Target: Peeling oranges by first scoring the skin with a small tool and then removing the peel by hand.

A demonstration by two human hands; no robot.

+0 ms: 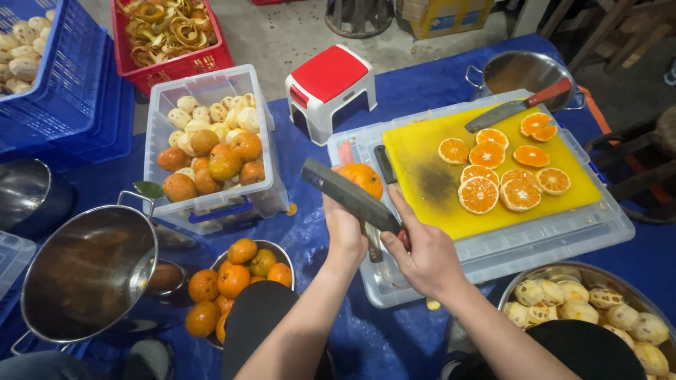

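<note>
My left hand (344, 231) grips a whole orange (362, 179) from below, over the left rim of a clear plastic tray (493, 253). My right hand (423, 255) is closed on the red handle of a dark-bladed knife (347, 195); the blade slants up and left across the front of the orange. On the tray lies a yellow cutting board (422, 151) with several orange halves (479, 194), cut side up. A second knife with a red handle (517, 105) rests on the board's far edge.
A clear bin (208, 88) holds peeled and unpeeled oranges. A metal bowl of whole oranges (236, 276) sits by my knee, an empty steel pot (84, 271) to the left, and a bowl of peeled fruit (591, 306) at the right. A red crate of peels (169, 35), blue crates (67, 91) and a red-topped stool (329, 83) stand behind.
</note>
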